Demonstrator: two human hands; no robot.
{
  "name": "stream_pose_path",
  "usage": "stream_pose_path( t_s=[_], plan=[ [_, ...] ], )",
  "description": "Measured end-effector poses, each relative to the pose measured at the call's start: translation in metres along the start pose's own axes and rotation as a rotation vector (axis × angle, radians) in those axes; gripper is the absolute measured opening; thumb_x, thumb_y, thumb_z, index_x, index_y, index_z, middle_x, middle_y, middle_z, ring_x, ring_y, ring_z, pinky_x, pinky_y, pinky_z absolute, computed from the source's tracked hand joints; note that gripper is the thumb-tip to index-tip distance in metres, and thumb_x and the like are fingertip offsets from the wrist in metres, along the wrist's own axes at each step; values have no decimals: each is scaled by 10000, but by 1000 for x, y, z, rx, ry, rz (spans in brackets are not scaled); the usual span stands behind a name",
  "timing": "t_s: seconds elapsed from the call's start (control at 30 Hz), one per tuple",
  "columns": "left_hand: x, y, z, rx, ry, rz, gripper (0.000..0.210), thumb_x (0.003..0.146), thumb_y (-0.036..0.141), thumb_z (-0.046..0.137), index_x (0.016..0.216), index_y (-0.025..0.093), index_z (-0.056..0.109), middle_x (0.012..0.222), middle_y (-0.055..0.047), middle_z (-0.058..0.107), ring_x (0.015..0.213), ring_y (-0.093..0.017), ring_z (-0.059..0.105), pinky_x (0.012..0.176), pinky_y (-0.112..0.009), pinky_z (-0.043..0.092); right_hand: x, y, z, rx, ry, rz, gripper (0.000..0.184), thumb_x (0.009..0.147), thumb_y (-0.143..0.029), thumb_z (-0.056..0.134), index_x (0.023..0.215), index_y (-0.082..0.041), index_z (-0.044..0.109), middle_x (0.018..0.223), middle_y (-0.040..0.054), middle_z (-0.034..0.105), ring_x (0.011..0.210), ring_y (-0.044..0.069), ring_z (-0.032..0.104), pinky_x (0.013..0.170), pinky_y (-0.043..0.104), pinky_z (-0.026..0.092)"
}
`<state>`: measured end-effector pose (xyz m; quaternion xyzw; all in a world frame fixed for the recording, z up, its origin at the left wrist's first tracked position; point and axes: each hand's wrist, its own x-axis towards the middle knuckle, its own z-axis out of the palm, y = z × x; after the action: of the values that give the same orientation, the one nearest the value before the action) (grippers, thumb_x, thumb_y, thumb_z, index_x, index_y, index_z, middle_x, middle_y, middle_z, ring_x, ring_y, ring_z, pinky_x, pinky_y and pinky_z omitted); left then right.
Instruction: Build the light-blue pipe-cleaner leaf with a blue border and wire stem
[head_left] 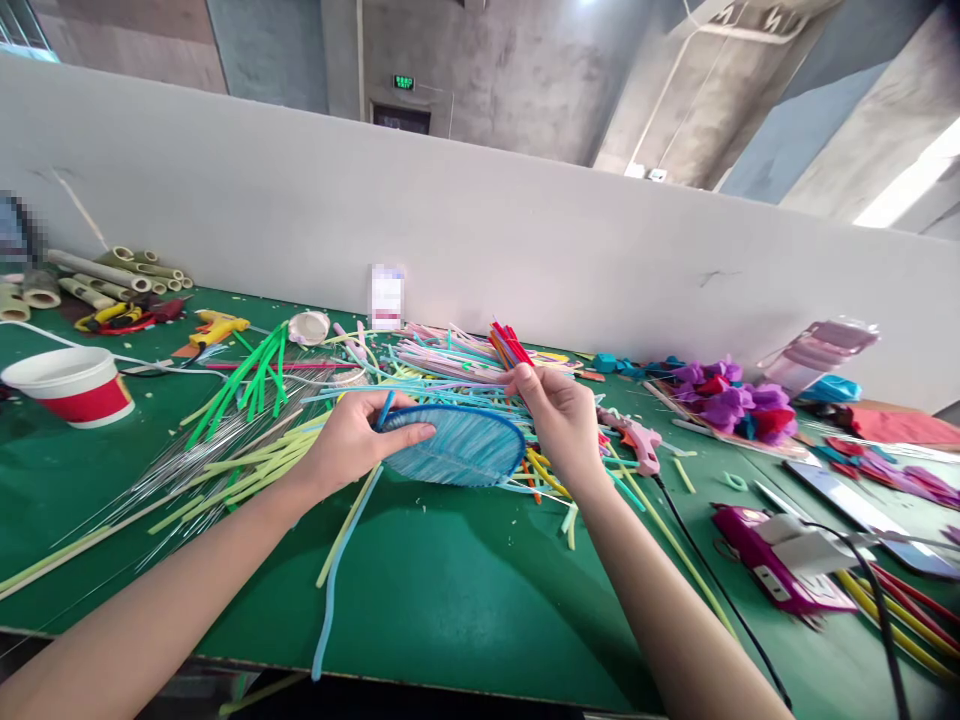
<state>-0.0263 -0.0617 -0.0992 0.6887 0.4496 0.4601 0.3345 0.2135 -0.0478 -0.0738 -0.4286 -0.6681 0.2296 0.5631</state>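
Note:
My left hand is closed on the left end of a flat, leaf-shaped blue piece. The piece has fine teal streaks across it and a darker blue rim. A short blue strip stands up beside my left fingers. At the upper right of the piece, my right hand is pinched shut. Red strips show just beyond its fingertips; whether they are held or lie behind is unclear. A long light-blue pipe cleaner hangs below my left hand toward the table edge.
On the green table lie yellow-green pipe cleaners, thin wires, and pink strips. Glue guns, one yellow and one pink, flank the pile. A paper cup stands left; a magenta power strip with cables lies right.

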Motion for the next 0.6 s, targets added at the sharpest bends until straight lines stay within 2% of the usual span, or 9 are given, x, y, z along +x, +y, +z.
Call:
stream_pose_path(
  t_s=[0.07,0.13,0.17,0.23,0.33,0.47,0.53,0.6],
  plan=[
    [0,0,1,-32,-1,-21,329,707,469,811,777,155,742,701,2,627,629,-125,510,572,-224,420,-4,-9,4,2,-103,-45,315,944,-479,592,935,-215,765,1064,57,780,1043,217,700,947,362,505],
    [-1,0,2,-60,4,-29,330,693,461,818,769,150,737,675,7,611,603,-117,486,549,-220,403,-9,-16,10,15,-213,-66,278,882,-450,692,1042,-234,761,1120,47,769,1111,223,682,989,363,498],
    [-1,0,2,-65,8,-25,327,687,456,820,754,149,732,653,12,593,583,-110,463,532,-217,387,-10,-18,13,10,-247,-69,282,836,-435,747,1036,-237,763,1102,44,772,1113,228,682,997,368,500],
    [-1,1,3,-55,17,-9,321,682,450,818,725,147,725,624,19,564,564,-102,431,516,-216,362,-13,-20,19,-18,-261,-70,249,770,-408,811,948,-238,773,1024,41,780,1068,235,693,988,380,511],
    [0,1,3,-16,12,18,319,696,455,809,730,147,738,649,9,583,597,-113,455,544,-220,370,-14,-15,24,-57,-217,-38,200,758,-411,812,839,-233,768,944,47,773,987,240,704,941,402,529],
    [-1,1,3,3,8,31,321,702,462,806,737,149,744,655,8,590,607,-117,461,556,-223,369,-14,-11,25,-70,-205,22,245,739,-451,815,817,-224,768,915,54,766,959,254,704,920,425,530],
    [-1,1,3,-12,8,23,322,703,464,805,720,151,733,628,20,564,583,-107,440,541,-219,359,-13,-12,23,-80,-246,58,282,723,-459,827,874,-227,777,962,55,771,996,259,700,943,431,522],
    [-1,0,3,-37,7,4,328,704,471,805,720,154,726,620,27,552,568,-101,434,530,-214,360,-12,-13,20,-81,-300,86,433,683,-449,862,1050,-243,762,1104,61,759,1070,262,681,974,434,512]
  ],
)
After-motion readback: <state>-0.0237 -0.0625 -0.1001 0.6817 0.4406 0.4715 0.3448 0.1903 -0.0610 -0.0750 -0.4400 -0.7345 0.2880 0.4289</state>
